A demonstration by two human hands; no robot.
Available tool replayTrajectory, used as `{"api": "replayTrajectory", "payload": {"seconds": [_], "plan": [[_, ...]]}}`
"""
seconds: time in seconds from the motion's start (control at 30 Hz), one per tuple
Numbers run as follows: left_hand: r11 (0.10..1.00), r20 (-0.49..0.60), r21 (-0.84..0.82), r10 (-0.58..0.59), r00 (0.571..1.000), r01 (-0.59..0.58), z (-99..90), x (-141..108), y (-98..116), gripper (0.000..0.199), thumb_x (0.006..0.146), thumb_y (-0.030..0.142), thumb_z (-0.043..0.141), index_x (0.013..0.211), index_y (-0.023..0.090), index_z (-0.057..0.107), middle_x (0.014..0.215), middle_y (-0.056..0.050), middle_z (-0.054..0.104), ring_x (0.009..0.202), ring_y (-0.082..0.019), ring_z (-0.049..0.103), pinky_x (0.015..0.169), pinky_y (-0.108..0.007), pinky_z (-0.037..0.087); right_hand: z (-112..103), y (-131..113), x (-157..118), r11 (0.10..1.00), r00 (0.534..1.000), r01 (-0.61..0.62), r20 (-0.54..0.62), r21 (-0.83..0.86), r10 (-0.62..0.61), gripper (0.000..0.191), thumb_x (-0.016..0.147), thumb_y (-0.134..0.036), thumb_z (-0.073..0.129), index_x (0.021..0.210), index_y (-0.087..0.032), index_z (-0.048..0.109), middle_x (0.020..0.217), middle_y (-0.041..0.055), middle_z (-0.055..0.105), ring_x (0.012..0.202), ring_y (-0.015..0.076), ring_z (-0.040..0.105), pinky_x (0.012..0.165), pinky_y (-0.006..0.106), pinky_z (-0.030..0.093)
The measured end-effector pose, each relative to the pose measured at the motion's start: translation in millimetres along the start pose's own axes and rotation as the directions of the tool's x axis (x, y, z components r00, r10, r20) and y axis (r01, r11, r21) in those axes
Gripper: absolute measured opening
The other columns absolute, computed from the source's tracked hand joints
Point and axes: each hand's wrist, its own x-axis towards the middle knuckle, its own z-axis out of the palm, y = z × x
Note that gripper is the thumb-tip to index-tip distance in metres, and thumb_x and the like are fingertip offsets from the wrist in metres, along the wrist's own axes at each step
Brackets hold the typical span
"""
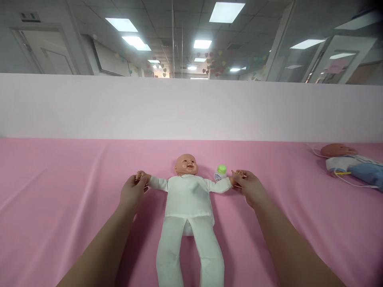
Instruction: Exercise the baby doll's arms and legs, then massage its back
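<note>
Left hand [132, 192] closed around doll's small hand at centre left; right hand [250, 186] likewise gripping the other at centre right. Baby doll [188, 207] lying face-up on pink sheet [60, 207], lower centre, arms spread fully sideways, legs straight, white outfit on. Green-capped bottle [220, 172] just beyond its shoulder. Second doll [350, 161] far right. White partition [119, 107] behind.

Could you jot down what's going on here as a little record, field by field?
Surface: pink sheet with a pale screen behind
Main thing: baby doll in white clothes, on its back, arms spread
Left hand: grips one doll hand
Right hand: grips the other doll hand
Nearby: small green-capped bottle beside the doll's head
Far right: second doll lying with thin cords
</note>
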Motion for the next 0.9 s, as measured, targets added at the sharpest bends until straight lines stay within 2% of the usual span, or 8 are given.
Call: {"api": "replayTrajectory", "payload": {"seconds": [0.13,0.23,0.37,0.47,0.67,0.8,0.87,0.9], "plan": [[0.912,0.168,0.256,0.286,0.943,-0.322,15.9,-38.0,15.8,0.028,0.092,0.046,0.068,0.111,0.025,0.07,0.106,-0.004,0.077,0.1,-0.025,0.073,0.089,-0.037,0.059,24.1,-24.2,-29.4,0.995,0.995,0.086,0.051,-0.044,-0.084,0.048,0.08,-0.044,0.081,0.121,-0.023,0.067,0.12,0.0078,0.075,0.106,0.0282,0.074,0.09,0.047,0.066],[0.741,0.39,0.359,0.433,0.813,-0.567,27.5,-61.8,20.5,0.026,0.096,0.045,0.063,0.113,0.027,0.071,0.113,-0.004,0.076,0.103,-0.025,0.071,0.088,-0.036,0.057,42.5,-33.9,-55.6,0.948,0.955,0.269,0.173,-0.169,-0.241,0.042,0.086,-0.043,0.077,0.123,-0.025,0.069,0.119,0.0064,0.076,0.103,0.0267,0.074,0.091,0.046,0.064],[0.474,0.613,0.395,0.502,0.61,-0.787,35.0,-73.9,17.1,0.024,0.1,0.041,0.061,0.115,0.028,0.074,0.121,-0.005,0.075,0.11,-0.024,0.069,0.091,-0.037,0.055,59.5,-34.6,-79.8,0.734,0.747,0.629,0.458,-0.256,-0.481,0.03,0.093,-0.029,0.069,0.123,-0.026,0.07,0.115,0.0068,0.076,0.103,0.0259,0.072,0.094,0.047,0.06],[0.333,0.659,0.472,0.482,0.578,-0.816,36.4,-72.9,13.8,0.025,0.1,0.035,0.061,0.12,0.029,0.075,0.124,-0.005,0.074,0.113,-0.025,0.068,0.095,-0.039,0.055,67.3,-32.4,-87.6,0.558,0.593,0.783,0.6,-0.275,-0.537,0.028,0.093,-0.017,0.064,0.119,-0.024,0.071,0.115,0.0075,0.076,0.105,0.0268,0.069,0.093,0.047,0.058],[0.21,0.773,0.425,0.422,0.474,-0.88,35.6,-67.2,13.3,0.034,0.101,0.022,0.056,0.131,0.025,0.073,0.131,-0.007,0.072,0.12,-0.026,0.065,0.103,-0.042,0.053,72.5,-31.7,-92.4,0.426,0.471,0.863,0.74,-0.273,-0.48,0.037,0.09,-0.005,0.059,0.119,-0.023,0.073,0.119,0.0072,0.075,0.11,0.0272,0.066,0.098,0.047,0.057],[0.313,0.745,0.393,0.443,0.499,-0.864,33.7,-65.4,14.7,0.037,0.099,0.017,0.053,0.128,0.027,0.074,0.129,-0.006,0.073,0.121,-0.027,0.064,0.105,-0.043,0.051,71.0,-32.7,-92.0,0.442,0.452,0.866,0.745,-0.235,-0.49,0.042,0.09,-0.004,0.058,0.123,-0.024,0.073,0.119,0.0061,0.077,0.113,0.0276,0.067,0.1,0.049,0.056],[0.471,0.659,0.393,0.454,0.599,-0.79,31.2,-61.6,15.5,0.031,0.099,0.024,0.056,0.123,0.029,0.074,0.126,-0.005,0.074,0.119,-0.027,0.065,0.103,-0.043,0.053,66.8,-33.6,-86.5,0.534,0.528,0.814,0.673,-0.227,-0.518,0.04,0.09,-0.009,0.061,0.123,-0.028,0.074,0.118,0.0045,0.078,0.11,0.0269,0.069,0.101,0.049,0.056],[0.577,0.593,0.383,0.445,0.671,-0.721,29.2,-58.0,15.4,0.028,0.1,0.029,0.058,0.121,0.03,0.074,0.125,-0.004,0.074,0.117,-0.027,0.067,0.101,-0.043,0.054,63.3,-33.8,-81.8,0.614,0.607,0.755,0.603,-0.231,-0.519,0.036,0.091,-0.014,0.064,0.122,-0.029,0.074,0.118,0.0039,0.078,0.109,0.0263,0.071,0.101,0.049,0.057]]}}
